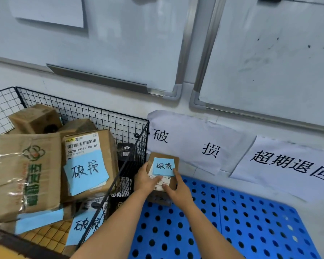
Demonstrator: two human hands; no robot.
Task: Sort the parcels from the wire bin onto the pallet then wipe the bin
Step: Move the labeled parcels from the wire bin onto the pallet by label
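Observation:
A small brown parcel [173, 181] with a blue note reading 破损 stands at the far left corner of the blue perforated pallet [241, 221], just below the wall sign 破损. My left hand [146, 179] grips its left side with the thumb on the white label. On its right side my right hand [178, 187] holds it, index finger up by the note. The black wire bin [105, 116] at the left holds several cardboard parcels, among them a box [90, 165] with a large blue 破损 note.
Two paper signs hang on the wall behind the pallet: 破损 [187, 143] and 超期退回 [292, 165]. Two whiteboards [120, 43] are mounted above. A large crumpled carton [24, 174] with green print fills the bin's left. The bin's wire side stands right beside the pallet.

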